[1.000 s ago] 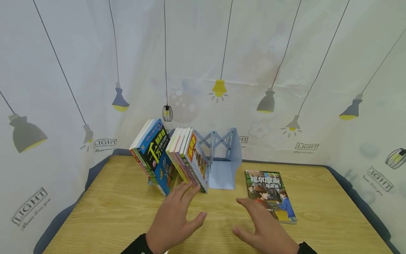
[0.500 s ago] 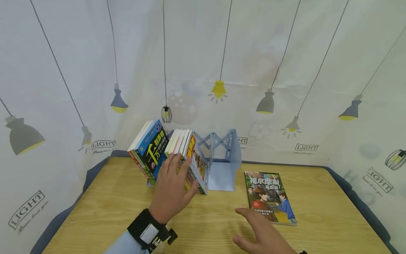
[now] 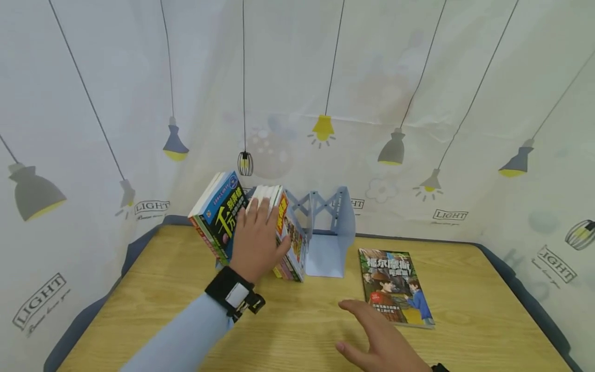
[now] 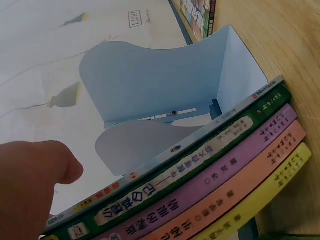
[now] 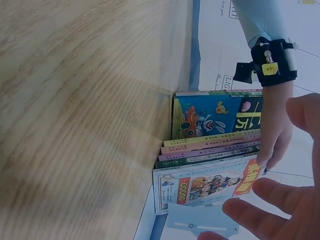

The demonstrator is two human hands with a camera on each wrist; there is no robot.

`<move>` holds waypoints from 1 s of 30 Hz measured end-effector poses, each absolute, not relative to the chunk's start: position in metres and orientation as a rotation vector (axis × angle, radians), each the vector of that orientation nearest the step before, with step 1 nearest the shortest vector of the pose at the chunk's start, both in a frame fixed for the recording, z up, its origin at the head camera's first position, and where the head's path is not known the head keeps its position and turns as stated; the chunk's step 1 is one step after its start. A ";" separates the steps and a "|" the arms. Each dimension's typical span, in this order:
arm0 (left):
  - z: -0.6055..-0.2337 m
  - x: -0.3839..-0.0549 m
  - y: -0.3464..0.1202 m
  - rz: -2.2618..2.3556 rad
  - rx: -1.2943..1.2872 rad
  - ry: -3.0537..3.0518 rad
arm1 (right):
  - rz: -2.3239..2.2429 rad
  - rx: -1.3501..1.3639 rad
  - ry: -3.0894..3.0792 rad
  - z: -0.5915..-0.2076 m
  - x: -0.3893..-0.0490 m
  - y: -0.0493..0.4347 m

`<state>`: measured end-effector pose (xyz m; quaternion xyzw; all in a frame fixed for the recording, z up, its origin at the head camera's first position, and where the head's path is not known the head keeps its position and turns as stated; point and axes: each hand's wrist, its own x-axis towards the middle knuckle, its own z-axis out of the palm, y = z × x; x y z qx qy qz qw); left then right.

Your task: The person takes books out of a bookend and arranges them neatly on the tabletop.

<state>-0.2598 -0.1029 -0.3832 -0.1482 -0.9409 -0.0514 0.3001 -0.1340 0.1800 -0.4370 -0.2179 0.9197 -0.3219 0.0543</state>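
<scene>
Now on the slim books: the left hand

They stand in the blue rack, left of centre by the surface's far edge. Lower moments ago, the hand now lies across their tops, fingers straight, presumably steadying them. The right hand, fingers wide and empty, hovers near the flat book.

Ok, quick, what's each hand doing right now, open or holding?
Left hand: open, fingers over the leaning books.
Right hand: open, holding nothing, near the flat book.
</scene>
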 end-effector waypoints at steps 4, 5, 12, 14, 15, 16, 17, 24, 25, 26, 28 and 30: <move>-0.384 -0.258 -0.097 -0.168 -0.388 -2.523 | -0.999 -0.663 2.770 -0.433 -0.133 0.178; -0.384 -0.258 -0.095 -0.190 -0.391 -2.526 | -1.003 -0.666 2.761 -0.433 -0.133 0.177; -0.382 -0.256 -0.077 -0.259 -0.421 -2.527 | -1.038 -0.702 2.744 -0.436 -0.132 0.178; -0.384 -0.258 -0.073 -0.278 -0.406 -2.534 | -1.042 -0.721 2.747 -0.437 -0.132 0.177; -0.384 -0.259 -0.071 -0.285 -0.395 -2.541 | -1.044 -0.722 2.748 -0.437 -0.131 0.177; -0.385 -0.259 -0.069 -0.301 -0.389 -2.545 | -1.042 -0.724 2.751 -0.437 -0.131 0.177; -0.386 -0.260 -0.067 -0.312 -0.383 -2.547 | -1.044 -0.729 2.750 -0.437 -0.130 0.178; -0.390 -0.260 -0.057 -0.150 -0.395 -2.496 | -1.061 -0.791 2.744 -0.437 -0.128 0.179; -0.391 -0.260 -0.056 -0.128 -0.398 -2.481 | -1.061 -0.802 2.748 -0.438 -0.128 0.180; -0.392 -0.260 -0.055 -0.099 -0.400 -2.465 | -1.059 -0.811 2.755 -0.438 -0.128 0.179; -0.394 -0.258 -0.055 -0.059 -0.408 -2.423 | -1.059 -0.829 2.771 -0.440 -0.128 0.179; -0.397 -0.255 -0.055 -0.048 -0.430 -2.373 | -1.054 -0.839 2.788 -0.441 -0.128 0.178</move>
